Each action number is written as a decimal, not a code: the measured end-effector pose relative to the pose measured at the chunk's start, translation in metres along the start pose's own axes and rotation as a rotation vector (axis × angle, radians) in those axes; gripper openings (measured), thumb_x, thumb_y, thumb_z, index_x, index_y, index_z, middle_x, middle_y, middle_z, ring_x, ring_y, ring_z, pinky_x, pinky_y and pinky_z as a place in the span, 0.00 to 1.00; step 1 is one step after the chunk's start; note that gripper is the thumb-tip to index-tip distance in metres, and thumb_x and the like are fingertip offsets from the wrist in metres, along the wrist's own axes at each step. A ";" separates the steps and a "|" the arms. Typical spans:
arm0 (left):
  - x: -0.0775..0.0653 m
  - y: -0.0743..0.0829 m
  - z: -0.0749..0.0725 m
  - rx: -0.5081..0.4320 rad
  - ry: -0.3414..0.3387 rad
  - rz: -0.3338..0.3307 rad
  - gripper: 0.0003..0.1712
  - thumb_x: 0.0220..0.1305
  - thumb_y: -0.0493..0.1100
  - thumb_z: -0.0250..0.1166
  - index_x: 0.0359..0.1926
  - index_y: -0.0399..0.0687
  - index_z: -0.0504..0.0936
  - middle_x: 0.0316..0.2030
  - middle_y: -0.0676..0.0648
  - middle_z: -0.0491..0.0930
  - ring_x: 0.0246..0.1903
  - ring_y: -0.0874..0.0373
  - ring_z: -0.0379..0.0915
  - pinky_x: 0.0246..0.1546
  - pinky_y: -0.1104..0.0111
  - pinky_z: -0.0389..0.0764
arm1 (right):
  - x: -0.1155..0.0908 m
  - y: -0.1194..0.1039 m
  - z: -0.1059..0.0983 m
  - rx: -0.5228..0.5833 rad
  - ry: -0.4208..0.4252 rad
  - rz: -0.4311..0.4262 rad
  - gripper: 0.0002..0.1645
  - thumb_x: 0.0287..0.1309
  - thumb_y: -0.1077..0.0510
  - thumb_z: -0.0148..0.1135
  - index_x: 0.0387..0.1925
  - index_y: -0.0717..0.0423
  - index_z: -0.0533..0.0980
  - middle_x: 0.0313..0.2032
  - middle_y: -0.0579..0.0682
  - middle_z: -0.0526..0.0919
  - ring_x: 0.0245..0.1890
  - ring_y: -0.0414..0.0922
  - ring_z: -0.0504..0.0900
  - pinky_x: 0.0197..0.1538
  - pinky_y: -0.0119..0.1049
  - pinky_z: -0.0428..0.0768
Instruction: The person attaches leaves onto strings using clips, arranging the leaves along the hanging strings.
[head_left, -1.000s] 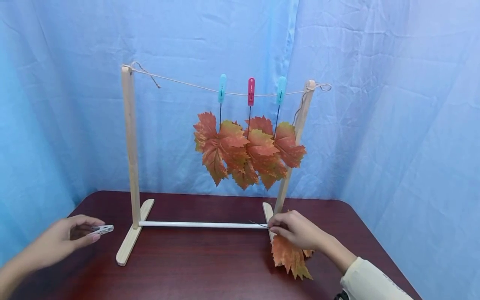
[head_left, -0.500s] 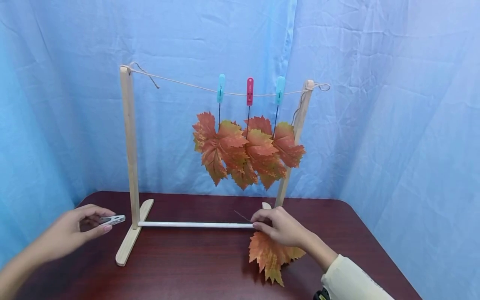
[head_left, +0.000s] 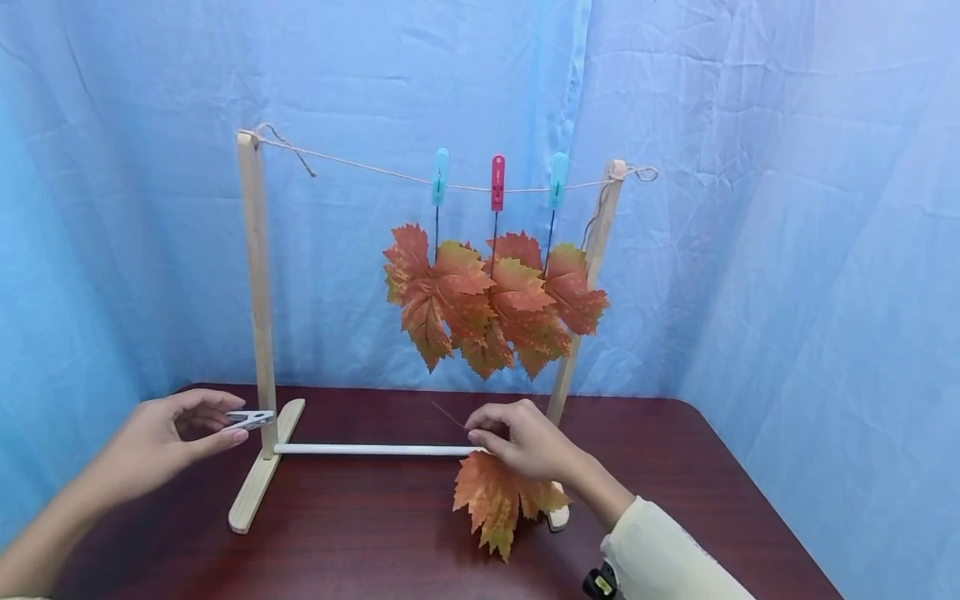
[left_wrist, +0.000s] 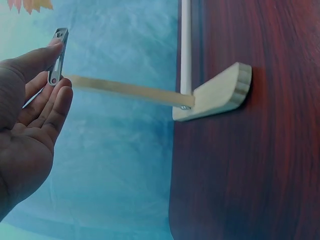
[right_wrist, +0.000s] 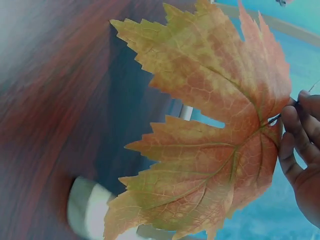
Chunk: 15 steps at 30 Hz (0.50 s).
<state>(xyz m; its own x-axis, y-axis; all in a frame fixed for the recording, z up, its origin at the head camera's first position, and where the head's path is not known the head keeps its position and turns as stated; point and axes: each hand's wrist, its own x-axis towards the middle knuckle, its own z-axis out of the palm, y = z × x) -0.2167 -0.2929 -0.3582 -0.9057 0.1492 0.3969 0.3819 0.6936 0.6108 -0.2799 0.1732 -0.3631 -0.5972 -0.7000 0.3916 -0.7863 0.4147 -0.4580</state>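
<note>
My left hand [head_left: 168, 437] pinches a pale grey clothespin [head_left: 252, 419] between thumb and fingers, near the rack's left post. In the left wrist view the same clothespin [left_wrist: 58, 56] stands upright between the fingertips. With thumb and fingertips, my right hand [head_left: 525, 437] holds an orange-and-yellow artificial leaf [head_left: 498, 500] by its thin dark stem. The leaf hangs below that hand, in front of the white crossbar [head_left: 375, 450]; its blade [right_wrist: 215, 150] fills much of the right wrist view. Above, several similar leaves [head_left: 435, 292] hang from a string [head_left: 345, 162], clipped by two turquoise clothespins [head_left: 440, 177] and one red clothespin [head_left: 498, 182].
The wooden rack has a left post [head_left: 258, 292] and a right post [head_left: 600, 233], each on a flat foot. It stands on a dark red-brown table [head_left: 360, 533]. Light blue cloth [head_left: 337, 75] surrounds the back and sides.
My right hand has moved left with the leaf, from the right foot toward the middle. My left hand has moved right and slightly up with the grey clothespin. The hanging leaves stay put.
</note>
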 end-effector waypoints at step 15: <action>0.023 0.022 0.008 -0.033 0.022 0.092 0.20 0.58 0.44 0.79 0.50 0.44 0.85 0.34 0.52 0.87 0.32 0.66 0.83 0.31 0.75 0.78 | 0.042 -0.029 0.019 0.065 0.055 0.011 0.09 0.72 0.59 0.62 0.48 0.55 0.85 0.33 0.42 0.87 0.25 0.33 0.77 0.30 0.30 0.78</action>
<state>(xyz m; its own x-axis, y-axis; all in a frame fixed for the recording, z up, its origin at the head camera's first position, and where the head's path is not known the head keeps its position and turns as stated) -0.2310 -0.2691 -0.3409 -0.8624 0.1953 0.4670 0.4693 0.6541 0.5932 -0.2792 0.1203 -0.3482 -0.6151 -0.6616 0.4289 -0.7687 0.3821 -0.5129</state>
